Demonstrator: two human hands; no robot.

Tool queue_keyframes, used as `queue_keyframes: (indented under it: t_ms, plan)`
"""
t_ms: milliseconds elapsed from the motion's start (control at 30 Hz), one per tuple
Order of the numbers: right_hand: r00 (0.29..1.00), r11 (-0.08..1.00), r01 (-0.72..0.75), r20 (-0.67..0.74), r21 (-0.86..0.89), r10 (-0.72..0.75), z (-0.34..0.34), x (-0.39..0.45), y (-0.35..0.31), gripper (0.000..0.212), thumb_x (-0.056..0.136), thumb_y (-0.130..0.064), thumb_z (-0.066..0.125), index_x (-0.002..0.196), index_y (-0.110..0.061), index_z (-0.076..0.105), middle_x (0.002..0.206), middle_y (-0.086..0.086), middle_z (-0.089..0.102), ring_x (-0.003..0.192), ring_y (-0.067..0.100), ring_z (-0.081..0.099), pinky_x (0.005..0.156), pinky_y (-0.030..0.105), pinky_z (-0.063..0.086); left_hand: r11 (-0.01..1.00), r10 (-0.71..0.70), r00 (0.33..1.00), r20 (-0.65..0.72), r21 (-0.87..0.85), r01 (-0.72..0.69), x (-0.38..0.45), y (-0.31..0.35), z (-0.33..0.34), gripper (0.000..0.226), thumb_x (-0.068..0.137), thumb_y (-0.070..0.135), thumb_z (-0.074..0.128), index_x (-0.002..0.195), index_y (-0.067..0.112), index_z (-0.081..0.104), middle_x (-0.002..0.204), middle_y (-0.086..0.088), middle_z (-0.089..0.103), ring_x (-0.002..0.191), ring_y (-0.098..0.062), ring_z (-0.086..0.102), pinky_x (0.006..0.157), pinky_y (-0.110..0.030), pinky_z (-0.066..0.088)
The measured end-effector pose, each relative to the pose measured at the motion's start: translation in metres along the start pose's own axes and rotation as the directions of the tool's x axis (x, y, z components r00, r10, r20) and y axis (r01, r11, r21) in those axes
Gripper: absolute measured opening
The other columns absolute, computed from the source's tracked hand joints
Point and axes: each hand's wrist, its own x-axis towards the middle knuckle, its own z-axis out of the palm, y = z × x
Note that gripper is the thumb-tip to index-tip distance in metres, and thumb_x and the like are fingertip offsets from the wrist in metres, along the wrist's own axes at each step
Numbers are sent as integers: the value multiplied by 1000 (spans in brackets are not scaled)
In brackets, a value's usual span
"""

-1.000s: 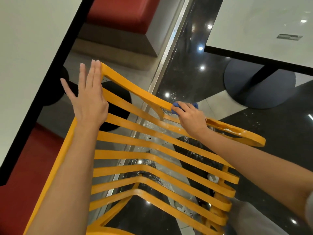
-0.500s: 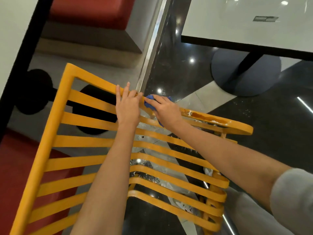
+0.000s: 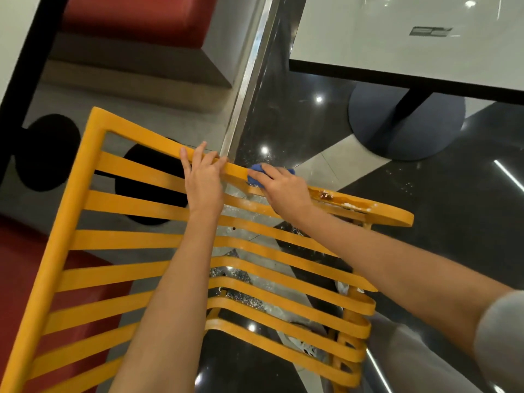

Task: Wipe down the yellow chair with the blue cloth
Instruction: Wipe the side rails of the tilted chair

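Observation:
The yellow chair (image 3: pixel 133 202) with slatted back and seat fills the lower half of the view. My left hand (image 3: pixel 202 180) rests on its top rail, fingers curled over the edge. Just to its right, my right hand (image 3: pixel 282 188) presses the bunched blue cloth (image 3: pixel 255 173) against the same rail; only a small part of the cloth shows under the fingers. Brown and white smears (image 3: pixel 337 198) lie on the rail to the right of my right hand.
A white table (image 3: pixel 397 38) on a dark round base (image 3: pixel 402 129) stands at the upper right. Red bench seats (image 3: pixel 136 18) sit at the top left and lower left. Another white tabletop edge (image 3: pixel 17 38) runs along the left. The floor is glossy black and grey tile.
My left hand moved from the chair's left corner to the middle of the top rail beside my right hand. The right hand with the cloth stays on the rail.

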Motion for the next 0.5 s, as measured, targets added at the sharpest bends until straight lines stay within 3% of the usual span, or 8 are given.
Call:
queue_keyframes:
  t_ms: [133,233,400,500]
  plan:
    - [992,988,123,41,-94,-120,-21,-46,49,48,80,-14,80,124,-20,62,122,7,65,92,28,68,59,37,60,999,-12,1000,1,-38,12,1,1,-1,34,94,3,57,123,17,66,131,-7,60,144,-28,28,119,-49,-8]
    - [991,986,118,84,-119,-108,-37,-64,68,50,78,-12,81,124,-17,62,123,9,64,94,31,68,59,41,60,999,-26,1000,0,-46,26,2,8,-2,33,93,3,60,122,17,67,130,-7,60,143,-28,29,119,-48,-10]
    - [994,993,98,52,-70,-94,-16,-19,28,37,83,-14,77,117,-19,65,116,6,66,82,28,69,53,36,58,998,-48,999,-14,-31,47,-1,11,1,37,89,1,64,123,15,66,130,-9,58,142,-27,32,119,-50,-9]
    - [993,996,80,85,-30,-77,-11,3,8,43,81,-14,78,121,-21,63,115,5,65,81,29,68,52,37,58,999,-29,1000,-6,-23,29,0,9,-1,34,90,0,60,120,15,66,126,-10,59,140,-28,34,121,-54,-2]
